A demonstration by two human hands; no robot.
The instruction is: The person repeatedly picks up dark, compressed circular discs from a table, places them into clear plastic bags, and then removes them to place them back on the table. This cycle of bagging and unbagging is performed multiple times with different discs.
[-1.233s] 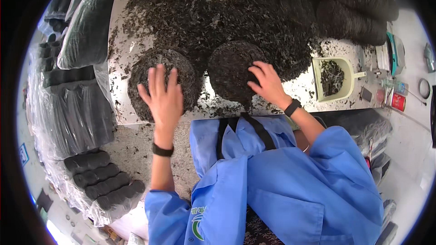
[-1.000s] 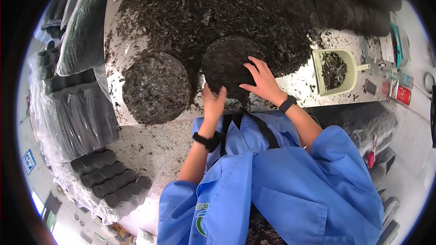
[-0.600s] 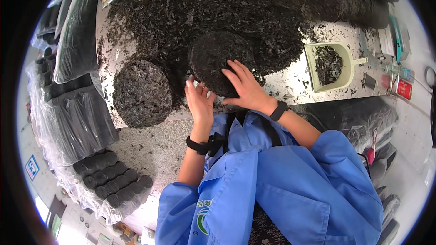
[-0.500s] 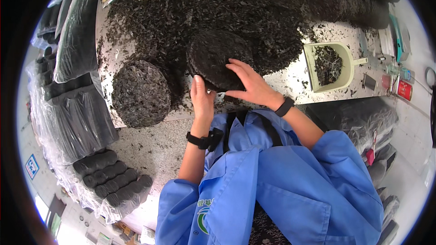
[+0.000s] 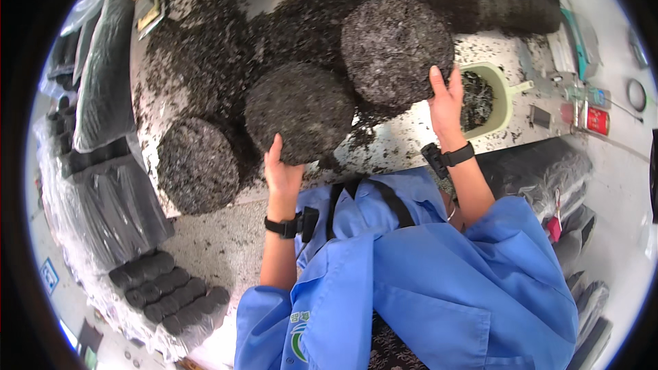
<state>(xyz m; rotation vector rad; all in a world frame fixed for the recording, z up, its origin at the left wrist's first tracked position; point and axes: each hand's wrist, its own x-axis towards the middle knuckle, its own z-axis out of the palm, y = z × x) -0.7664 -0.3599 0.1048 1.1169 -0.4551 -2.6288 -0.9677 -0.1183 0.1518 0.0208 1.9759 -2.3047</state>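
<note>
My left hand grips the lower edge of a round, dark dried-seaweed cake, thumb on top and fingers hidden underneath. My right hand holds the right edge of a second, greyer round seaweed cake, tilted so that its flat face shows. The two cakes are side by side, the right one farther from me. Another round seaweed cake lies at the table's left front corner, touched by neither hand.
Loose seaweed flakes cover much of the white table. A pale green dustpan with scraps sits right of my right hand. Long dark seaweed rolls lie at the back right. Plastic-wrapped stacks stand left; a red can is far right.
My hands were together at one dark cake in the middle. They have since parted, my right hand moving right with the greyer cake, my left holding the darker one.
</note>
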